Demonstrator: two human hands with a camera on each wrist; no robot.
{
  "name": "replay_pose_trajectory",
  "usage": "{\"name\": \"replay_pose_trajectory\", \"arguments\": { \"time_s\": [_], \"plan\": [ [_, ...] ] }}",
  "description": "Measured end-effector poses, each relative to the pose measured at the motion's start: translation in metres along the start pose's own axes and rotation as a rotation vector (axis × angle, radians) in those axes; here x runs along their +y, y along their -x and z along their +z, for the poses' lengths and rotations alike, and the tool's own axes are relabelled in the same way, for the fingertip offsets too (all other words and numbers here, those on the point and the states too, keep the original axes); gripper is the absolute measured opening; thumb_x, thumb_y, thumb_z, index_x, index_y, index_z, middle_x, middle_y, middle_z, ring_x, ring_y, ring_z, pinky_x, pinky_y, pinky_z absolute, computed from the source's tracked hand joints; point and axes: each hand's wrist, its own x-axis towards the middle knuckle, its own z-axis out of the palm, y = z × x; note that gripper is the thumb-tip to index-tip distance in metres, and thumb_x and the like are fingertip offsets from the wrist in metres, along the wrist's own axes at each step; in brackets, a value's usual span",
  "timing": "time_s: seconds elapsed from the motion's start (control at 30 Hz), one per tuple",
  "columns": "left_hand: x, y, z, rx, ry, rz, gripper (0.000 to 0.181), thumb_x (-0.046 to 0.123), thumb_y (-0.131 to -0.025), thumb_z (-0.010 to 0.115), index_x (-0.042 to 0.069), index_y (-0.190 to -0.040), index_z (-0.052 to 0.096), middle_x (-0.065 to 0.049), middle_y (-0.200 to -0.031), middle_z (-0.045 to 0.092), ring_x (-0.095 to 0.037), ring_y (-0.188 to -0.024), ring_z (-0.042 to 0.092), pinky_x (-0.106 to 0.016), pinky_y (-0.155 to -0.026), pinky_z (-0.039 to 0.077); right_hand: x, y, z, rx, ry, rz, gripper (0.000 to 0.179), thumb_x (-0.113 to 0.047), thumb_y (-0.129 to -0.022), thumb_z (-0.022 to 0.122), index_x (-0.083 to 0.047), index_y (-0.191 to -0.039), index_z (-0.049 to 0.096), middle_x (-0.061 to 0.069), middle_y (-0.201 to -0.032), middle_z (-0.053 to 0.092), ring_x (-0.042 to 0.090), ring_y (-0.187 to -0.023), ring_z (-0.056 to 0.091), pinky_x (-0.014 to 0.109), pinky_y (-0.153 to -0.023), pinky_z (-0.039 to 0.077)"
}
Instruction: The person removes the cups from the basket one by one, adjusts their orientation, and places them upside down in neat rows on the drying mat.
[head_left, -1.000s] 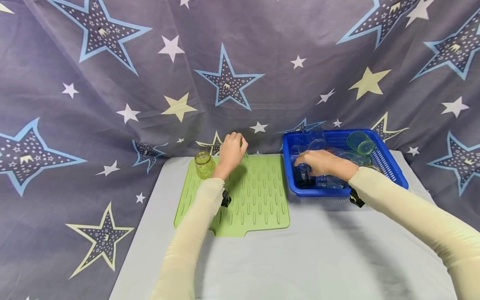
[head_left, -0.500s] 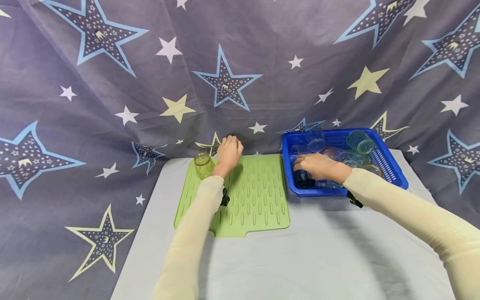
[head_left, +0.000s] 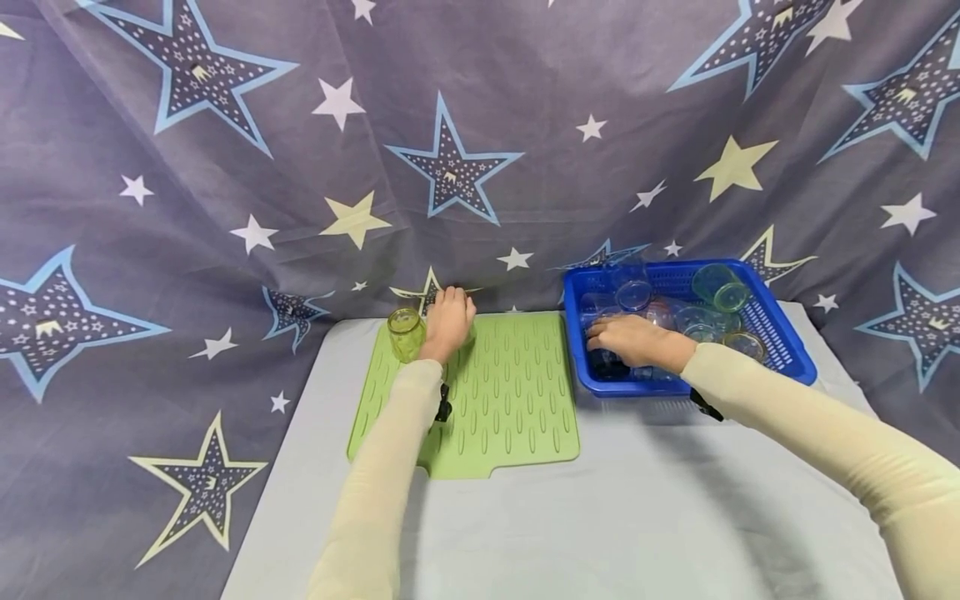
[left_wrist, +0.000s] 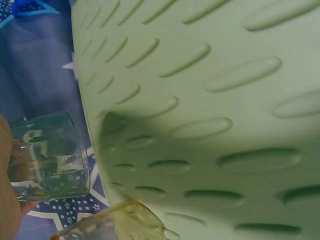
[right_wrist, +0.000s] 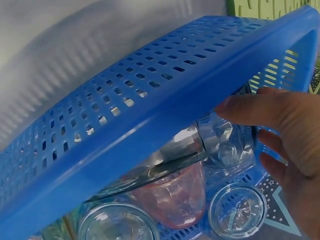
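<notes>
At the back of the green ribbed mat [head_left: 517,383], my left hand [head_left: 447,323] grips a clear, faintly green drinking glass [left_wrist: 55,157]. A yellow glass [head_left: 406,337] stands on the mat just left of that hand. My right hand [head_left: 636,338] reaches into the left part of the blue basket [head_left: 791,346]. Thumb and fingers there hold a dark glass [head_left: 609,365], which the hand partly hides. Beside it in the right wrist view lie a clear faceted glass [right_wrist: 225,142] and a pinkish glass [right_wrist: 177,197].
Several other glasses share the basket, among them a green one [head_left: 722,287] and an amber-rimmed one [head_left: 744,343]. The basket stands right of the mat on a white-covered table [head_left: 630,517]. A star-patterned curtain [head_left: 555,192] hangs right behind.
My left hand has shifted left and slightly toward me with its glass, closer to the yellow glass. The right hand has stayed in the basket, with only a slight shift.
</notes>
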Motion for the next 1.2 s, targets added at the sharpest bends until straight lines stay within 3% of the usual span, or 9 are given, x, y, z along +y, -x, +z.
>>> {"name": "replay_pose_trajectory", "arguments": {
  "time_s": [0.2, 0.37, 0.67, 1.2],
  "plan": [
    [-0.008, 0.001, 0.008, -0.015, -0.016, 0.014, 0.036, 0.026, -0.109, 0.038, -0.001, -0.122, 0.058, -0.019, -0.121, 0.061, -0.037, -0.116, 0.056, -0.052, -0.094, 0.053, -0.001, -0.003, 0.003, 0.0, 0.034, -0.022, 0.043, 0.016, -0.081, 0.069, -0.006, -0.118, 0.074, 0.017, -0.132, 0.067, 0.038, -0.129, 0.06, 0.05, -0.108, 0.049],
    [-0.011, 0.003, 0.014, -0.043, -0.026, 0.028, 0.04, 0.029, -0.11, 0.034, -0.001, -0.123, 0.057, -0.019, -0.124, 0.06, -0.037, -0.119, 0.055, -0.053, -0.099, 0.051, -0.001, -0.005, 0.005, -0.025, 0.058, -0.022, 0.043, 0.015, -0.082, 0.069, -0.006, -0.119, 0.073, 0.017, -0.135, 0.065, 0.038, -0.132, 0.057, 0.05, -0.11, 0.047],
    [-0.017, 0.005, 0.025, -0.006, -0.044, 0.058, 0.035, 0.026, -0.108, 0.04, -0.001, -0.12, 0.058, -0.018, -0.119, 0.061, -0.036, -0.112, 0.057, -0.05, -0.094, 0.053, 0.0, -0.007, 0.007, -0.057, 0.06, -0.008, 0.043, 0.014, -0.086, 0.067, -0.005, -0.125, 0.071, 0.019, -0.14, 0.062, 0.038, -0.136, 0.054, 0.05, -0.111, 0.046],
    [-0.024, 0.009, 0.033, -0.072, -0.072, 0.029, 0.041, 0.03, -0.11, 0.036, 0.0, -0.13, 0.056, -0.018, -0.122, 0.059, -0.035, -0.117, 0.055, -0.051, -0.103, 0.048, 0.001, -0.006, 0.01, -0.052, 0.089, -0.017, 0.048, 0.014, -0.083, 0.07, -0.005, -0.128, 0.069, 0.018, -0.141, 0.062, 0.037, -0.136, 0.054, 0.049, -0.109, 0.048]
  ]
}}
